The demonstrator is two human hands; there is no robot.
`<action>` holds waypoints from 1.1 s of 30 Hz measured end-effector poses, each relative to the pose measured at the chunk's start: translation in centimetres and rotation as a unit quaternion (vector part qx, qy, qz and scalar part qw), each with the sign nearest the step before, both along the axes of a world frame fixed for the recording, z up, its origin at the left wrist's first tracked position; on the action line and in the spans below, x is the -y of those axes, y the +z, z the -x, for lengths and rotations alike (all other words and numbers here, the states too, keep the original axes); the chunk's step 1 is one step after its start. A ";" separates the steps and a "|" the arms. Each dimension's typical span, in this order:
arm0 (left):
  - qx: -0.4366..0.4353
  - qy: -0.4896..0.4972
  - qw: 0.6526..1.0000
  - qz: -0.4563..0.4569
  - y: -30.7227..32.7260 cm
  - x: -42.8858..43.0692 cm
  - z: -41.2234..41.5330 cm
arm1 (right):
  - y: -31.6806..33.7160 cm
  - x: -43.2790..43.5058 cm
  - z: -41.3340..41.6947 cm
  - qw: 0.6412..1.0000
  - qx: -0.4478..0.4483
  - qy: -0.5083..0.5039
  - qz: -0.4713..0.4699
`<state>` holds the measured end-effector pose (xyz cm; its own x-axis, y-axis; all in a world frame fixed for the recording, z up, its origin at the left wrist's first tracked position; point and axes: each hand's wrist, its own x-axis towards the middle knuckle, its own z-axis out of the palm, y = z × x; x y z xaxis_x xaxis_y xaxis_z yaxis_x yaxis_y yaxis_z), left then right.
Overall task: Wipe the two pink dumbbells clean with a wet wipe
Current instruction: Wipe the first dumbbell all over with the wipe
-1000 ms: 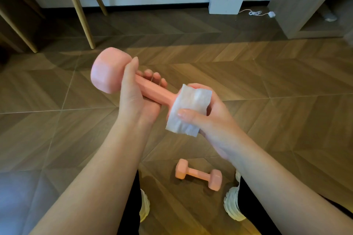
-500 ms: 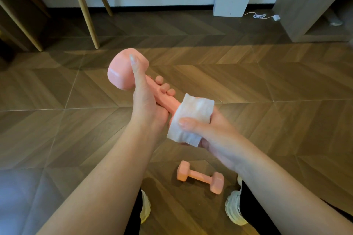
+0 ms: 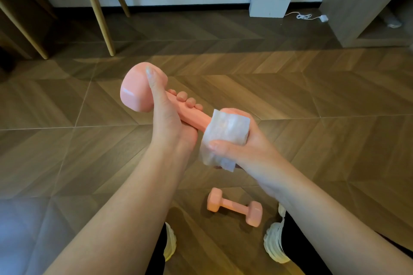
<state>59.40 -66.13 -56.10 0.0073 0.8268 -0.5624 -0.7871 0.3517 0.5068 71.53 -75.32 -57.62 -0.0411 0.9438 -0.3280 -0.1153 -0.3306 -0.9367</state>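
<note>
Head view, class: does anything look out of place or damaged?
Nothing stands out. The left hand grips the raised dumbbell, the right hand holds the wipe round its end; the other dumbbell lies on the floor.

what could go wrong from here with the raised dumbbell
If the left hand slips on a damp handle, the held dumbbell may drop near the shoes or onto the floor dumbbell. The left hand also covers the handle, so the wet wipe in the right hand might miss that part.

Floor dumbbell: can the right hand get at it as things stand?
Likely not yet: the right hand grips the wet wipe round the held dumbbell. The floor dumbbell itself lies uncovered below it.
</note>
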 end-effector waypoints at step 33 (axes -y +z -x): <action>0.004 -0.031 1.000 -0.004 0.3 0.3 0.5 | 0.3 0.4 0.7 0.998 -0.046 -0.016 0.028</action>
